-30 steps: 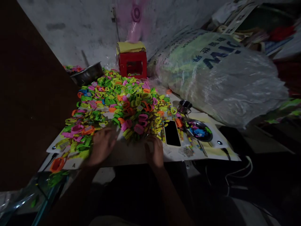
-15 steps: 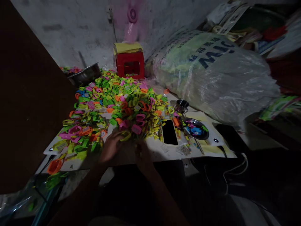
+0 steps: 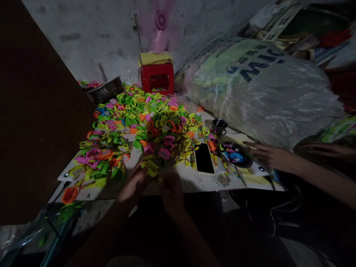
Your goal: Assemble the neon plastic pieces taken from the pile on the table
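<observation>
My left hand [image 3: 132,184] pinches a yellow clip [image 3: 150,170] beside my right hand [image 3: 170,188], whose grip I can't make out, at the near edge of the pile [image 3: 139,122] on a white board [image 3: 194,178] in a dim room

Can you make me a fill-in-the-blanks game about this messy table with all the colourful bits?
1. The phone lies with its dark screen facing ____.
2. The stool by the wall is coloured ____.
3. The left hand pinches a small piece that is ____.
4. Another person's hand reaches in from the ____ side.

Missing words: up; red; yellow; right
</observation>
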A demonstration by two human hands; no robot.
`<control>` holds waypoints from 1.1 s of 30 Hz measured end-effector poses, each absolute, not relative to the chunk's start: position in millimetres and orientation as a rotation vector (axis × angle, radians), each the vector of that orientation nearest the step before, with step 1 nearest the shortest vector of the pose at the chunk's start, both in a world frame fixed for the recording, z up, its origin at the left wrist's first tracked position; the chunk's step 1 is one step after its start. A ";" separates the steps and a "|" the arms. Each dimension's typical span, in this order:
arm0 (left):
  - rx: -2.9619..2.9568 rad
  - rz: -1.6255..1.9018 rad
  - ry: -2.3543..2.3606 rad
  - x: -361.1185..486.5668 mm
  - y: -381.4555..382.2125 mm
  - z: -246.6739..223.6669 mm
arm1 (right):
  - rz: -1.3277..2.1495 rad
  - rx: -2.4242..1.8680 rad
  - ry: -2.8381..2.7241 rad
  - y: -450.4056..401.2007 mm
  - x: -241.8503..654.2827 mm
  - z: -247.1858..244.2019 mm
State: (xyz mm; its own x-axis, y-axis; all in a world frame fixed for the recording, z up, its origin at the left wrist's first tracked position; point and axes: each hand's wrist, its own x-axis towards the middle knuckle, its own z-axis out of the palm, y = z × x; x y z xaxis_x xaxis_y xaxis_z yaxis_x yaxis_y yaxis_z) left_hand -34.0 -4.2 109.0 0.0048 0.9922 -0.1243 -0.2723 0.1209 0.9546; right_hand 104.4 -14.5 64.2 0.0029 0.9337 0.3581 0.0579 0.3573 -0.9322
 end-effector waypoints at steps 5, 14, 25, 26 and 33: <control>1.144 1.118 1.194 -38.5 -11.1 127.2 | 0.877 -1.017 -1.314 -13.5 112.9 69.0; 1.796 0.848 1.439 -55.2 -20.1 128.6 | 0.656 -0.966 -1.530 -21.8 125.6 93.8; 1.858 0.792 1.517 -60.8 -22.4 142.0 | 0.536 -1.007 -1.761 -23.5 123.1 96.6; 1.836 0.766 1.516 -61.4 -23.0 141.9 | 0.508 -1.025 -1.844 -23.9 124.2 98.2; 1.609 0.501 1.429 -63.6 -24.9 146.9 | 0.474 -1.376 -2.383 -33.4 113.1 100.3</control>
